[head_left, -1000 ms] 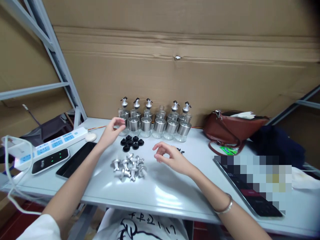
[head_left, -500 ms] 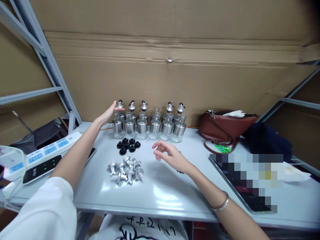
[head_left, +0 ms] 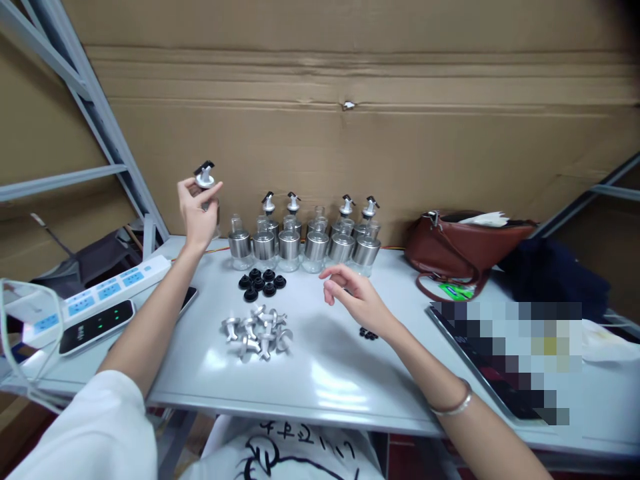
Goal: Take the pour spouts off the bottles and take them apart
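My left hand [head_left: 197, 217] is raised at the left, closed around the neck of an oil bottle [head_left: 205, 179] with a silver pour spout and black flip lid. Its glass body is mostly hidden behind my hand. To the right stand two rows of glass bottles with steel bands; the front ones [head_left: 240, 245] have bare necks, and several at the back carry spouts [head_left: 269, 203]. Over the table's middle hovers my right hand [head_left: 357, 297], fingers loosely bent and apart, holding nothing. Black stoppers [head_left: 258, 285] and silver spout pieces [head_left: 260, 331] lie in loose groups left of it.
Tiny black parts [head_left: 369, 333] lie beside my right wrist. A brown handbag [head_left: 445, 250], dark cloth [head_left: 555, 280] and a partly blurred tablet [head_left: 480, 360] occupy the right. On the left are a power strip [head_left: 107, 290] and a black-faced device [head_left: 97, 327]. Cardboard [head_left: 320, 147] walls the back.
My left hand has taken the spouted bottle from the left end of the back row and lifted it up and left. My right hand stays nearly in place; the view has shifted slightly.
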{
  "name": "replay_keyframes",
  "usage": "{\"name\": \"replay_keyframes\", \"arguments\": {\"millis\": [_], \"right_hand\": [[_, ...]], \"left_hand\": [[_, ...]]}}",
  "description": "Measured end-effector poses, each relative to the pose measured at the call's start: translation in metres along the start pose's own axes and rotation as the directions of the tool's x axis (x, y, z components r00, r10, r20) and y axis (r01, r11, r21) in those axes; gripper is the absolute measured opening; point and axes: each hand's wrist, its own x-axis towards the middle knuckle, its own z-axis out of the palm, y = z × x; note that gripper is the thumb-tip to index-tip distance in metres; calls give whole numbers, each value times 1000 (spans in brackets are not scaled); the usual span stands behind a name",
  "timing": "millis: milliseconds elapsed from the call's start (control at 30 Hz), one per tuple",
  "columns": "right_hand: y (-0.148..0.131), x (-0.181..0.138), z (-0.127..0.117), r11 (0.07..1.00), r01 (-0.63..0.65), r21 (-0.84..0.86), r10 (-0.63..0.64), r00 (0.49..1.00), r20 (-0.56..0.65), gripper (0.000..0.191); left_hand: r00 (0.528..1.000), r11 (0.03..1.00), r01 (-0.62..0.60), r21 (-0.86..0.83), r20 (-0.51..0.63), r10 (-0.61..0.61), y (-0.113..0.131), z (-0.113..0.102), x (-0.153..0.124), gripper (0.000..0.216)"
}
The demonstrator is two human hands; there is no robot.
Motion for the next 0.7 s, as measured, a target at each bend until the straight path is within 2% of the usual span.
{"name": "replay_keyframes", "arguments": {"millis": [100, 267, 467, 700], "right_hand": [[0, 0, -1, 1000, 4, -17, -4, 1000, -23, 24], [-1, -1, 0, 999, -2, -39, 2, 1000, -7, 22], [-3, -2, -1, 999, 4, -46, -4, 1000, -12, 19], [-3, -2, -1, 997, 21, -71, -22, 1000, -18, 18]], "left_hand": [[998, 993, -69, 98, 6, 69, 17, -12, 0, 29], [989, 998, -29, 64, 149, 19, 25, -11, -14, 21], [986, 998, 17, 52, 166, -26, 3, 10, -30, 7], [992, 999, -49, 14, 115, 47, -22, 28, -39, 7]]}}
